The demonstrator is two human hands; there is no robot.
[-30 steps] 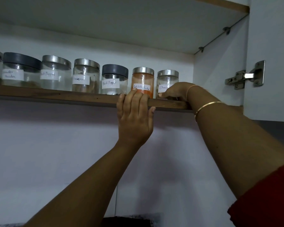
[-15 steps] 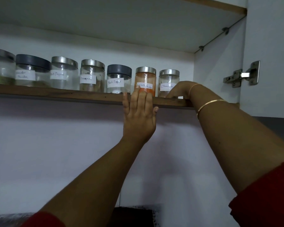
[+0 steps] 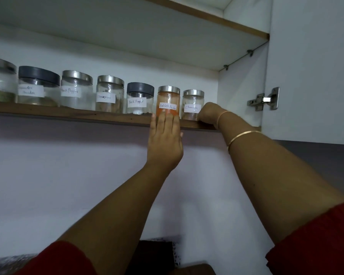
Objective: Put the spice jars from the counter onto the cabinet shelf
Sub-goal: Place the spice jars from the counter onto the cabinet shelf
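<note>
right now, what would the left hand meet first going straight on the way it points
The red chilli powder jar: the left hand points up at its lower front, fingertips probably touching, though depth is unclear.

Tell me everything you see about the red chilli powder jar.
The chilli jar is clear and round, full of orange-red powder, closed with a shiny metal-looking lid, with a white handwritten label. It stands upright at the front of the wooden shelf, between the black pepper jar and a cinnamon jar. The left hand touches its lower front with straight fingers.
</note>
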